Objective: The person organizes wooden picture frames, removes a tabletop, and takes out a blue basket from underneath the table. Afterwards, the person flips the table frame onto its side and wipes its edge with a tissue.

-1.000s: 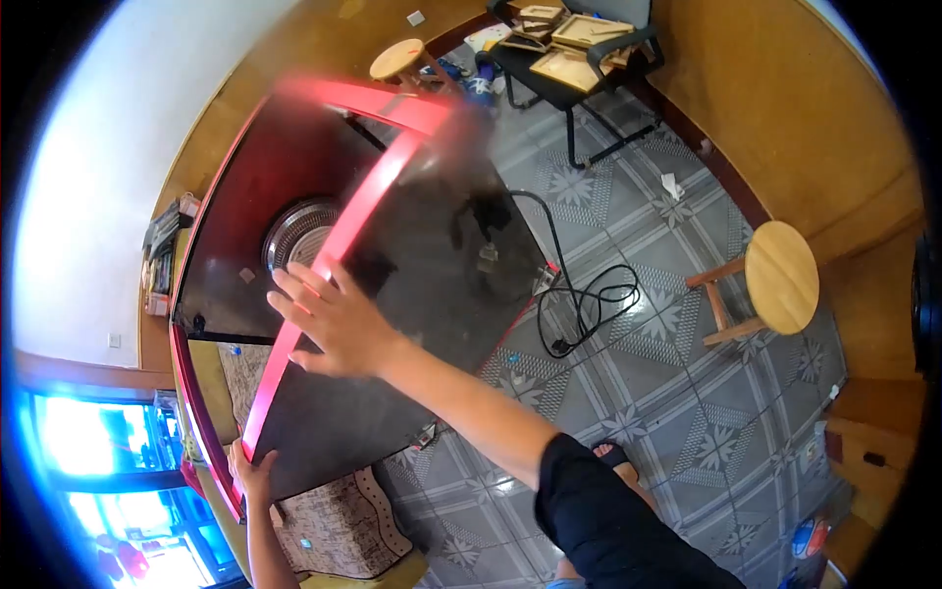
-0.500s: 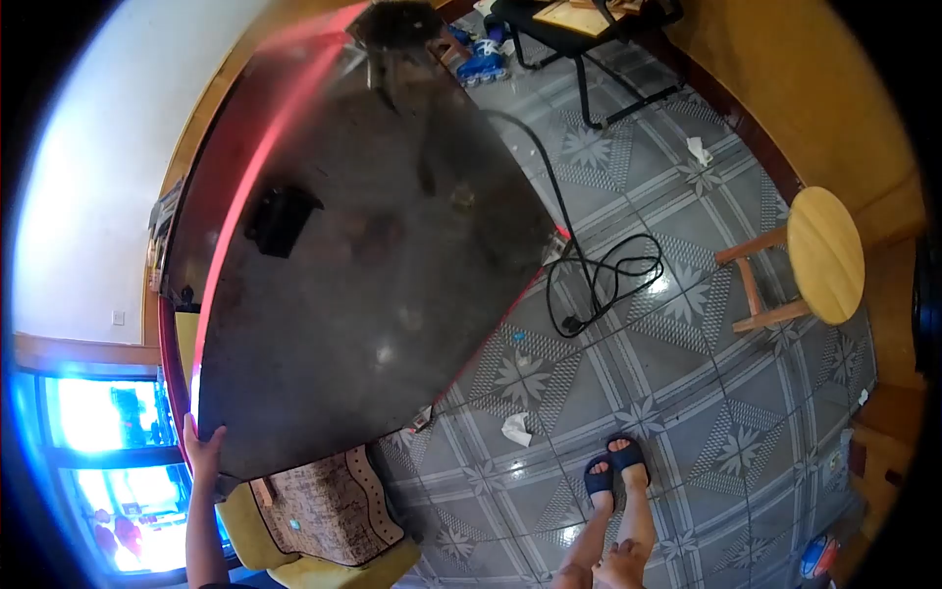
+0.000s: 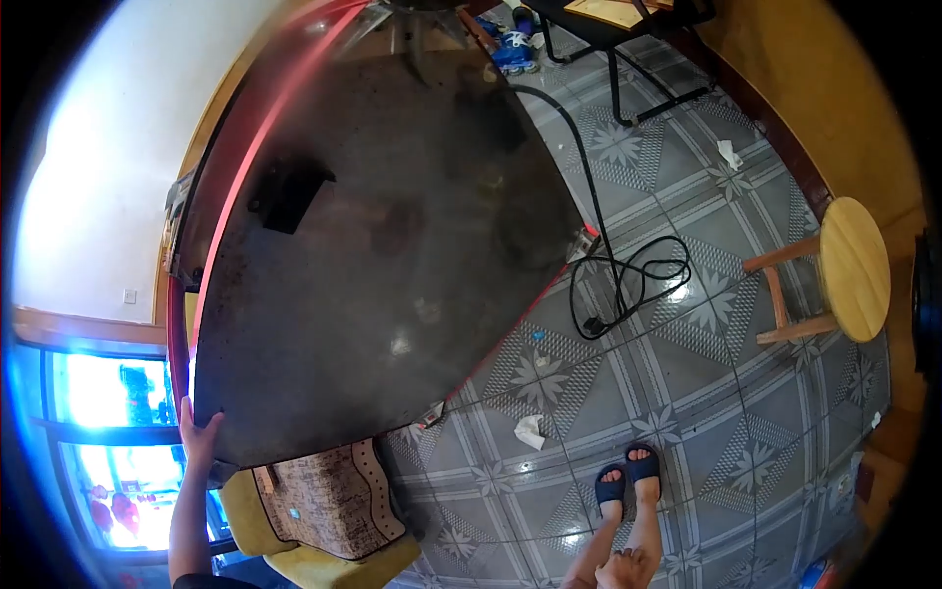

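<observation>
A large tipped tabletop (image 3: 392, 285) with a dark, stained face and a red rim fills the left and middle of the head view. My left hand (image 3: 199, 432) holds its lower left corner, thumb on the dark face and fingers around the rim, partly hidden. A black box (image 3: 297, 196) is fixed to the face, and metal brackets (image 3: 430, 414) sit at the edge. A black power cord (image 3: 579, 147) runs from behind it to a coil and plug on the floor. My right hand (image 3: 623, 567) hangs in front of my legs, fingers loosely curled, with nothing visible in it.
A cloth-draped yellow seat (image 3: 329, 501) stands below the tabletop's lower edge. A wooden stool (image 3: 854, 270) is at the right, and a black-framed chair (image 3: 628, 83) and blue roller skates (image 3: 515, 49) at the back. Crumpled tissue (image 3: 530, 430) lies on the tiles near my sandals (image 3: 628, 471).
The whole view has shifted, so the floor, stool and tabletop appear farther right. My left hand keeps its hold on the corner, and my right hand stays low by my legs.
</observation>
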Demonstrator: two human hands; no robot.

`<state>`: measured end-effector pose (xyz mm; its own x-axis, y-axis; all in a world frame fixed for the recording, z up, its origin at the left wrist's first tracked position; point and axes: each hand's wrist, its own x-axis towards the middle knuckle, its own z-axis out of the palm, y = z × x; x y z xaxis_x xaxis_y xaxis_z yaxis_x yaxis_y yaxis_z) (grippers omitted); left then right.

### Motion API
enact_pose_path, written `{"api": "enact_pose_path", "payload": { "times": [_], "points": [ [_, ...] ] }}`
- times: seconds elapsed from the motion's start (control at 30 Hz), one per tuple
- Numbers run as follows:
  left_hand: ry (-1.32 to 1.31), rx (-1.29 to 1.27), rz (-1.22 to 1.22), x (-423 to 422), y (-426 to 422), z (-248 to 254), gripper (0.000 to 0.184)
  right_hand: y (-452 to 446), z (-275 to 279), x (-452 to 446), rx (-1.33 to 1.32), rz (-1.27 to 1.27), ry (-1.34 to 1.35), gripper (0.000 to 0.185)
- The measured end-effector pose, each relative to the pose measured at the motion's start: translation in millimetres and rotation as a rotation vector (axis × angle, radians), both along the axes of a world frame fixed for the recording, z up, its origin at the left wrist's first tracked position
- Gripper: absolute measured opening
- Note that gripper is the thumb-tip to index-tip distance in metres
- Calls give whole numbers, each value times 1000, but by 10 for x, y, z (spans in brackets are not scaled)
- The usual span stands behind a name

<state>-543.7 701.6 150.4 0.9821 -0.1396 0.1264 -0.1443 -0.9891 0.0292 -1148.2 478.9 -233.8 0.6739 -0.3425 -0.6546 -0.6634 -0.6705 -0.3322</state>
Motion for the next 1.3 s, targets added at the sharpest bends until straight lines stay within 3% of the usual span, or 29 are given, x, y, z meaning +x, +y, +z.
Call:
{"api": "enact_pose_path", "payload": {
  "times": [0.07,0.13,0.23,0.33,0.43,0.53,0.6,0.67,0.77,0.83,1.07,1.1,1.17,1.23,1.3],
  "points": [
    [-35,1,8,-20,-15,-11,77,-16,-24,-14,-101,-13,-49,25],
    [-20,-79,9,-16,13,-20,77,-232,-5,180,150,-158,201,29],
    [-90,-2,-43,70,187,-61,76,-587,475,574,120,-67,273,32],
    [-76,41,10,-44,-74,-16,76,-526,206,444,226,-98,325,33],
    [-79,-43,-62,117,309,-89,77,-370,-188,169,233,-101,319,36],
    [-154,-4,-130,120,292,-104,72,-479,-204,229,221,-116,343,37],
    [20,-85,-116,53,54,-9,64,-591,-183,329,207,-127,356,38],
    [-93,-125,-180,81,115,-69,57,-696,-179,435,193,-141,374,39],
    [-70,14,-127,-50,-149,30,56,-747,-285,474,175,-153,392,41],
    [-33,-3,-102,-54,-183,57,56,-571,-688,172,-124,-266,-10,36],
    [-90,41,-100,-46,-123,13,51,-717,-282,295,-191,-158,94,24],
    [-3,49,-63,-35,-166,61,50,-753,-213,299,-189,-119,65,25],
    [-115,59,-135,-55,-174,25,51,-886,18,435,-196,-83,32,26],
    [-139,43,-142,-57,-161,15,52,-1027,273,690,-34,-115,-38,26],
    [-114,100,-89,-63,-213,35,54,-1108,325,1188,-169,-269,-341,24]
  ]
}}
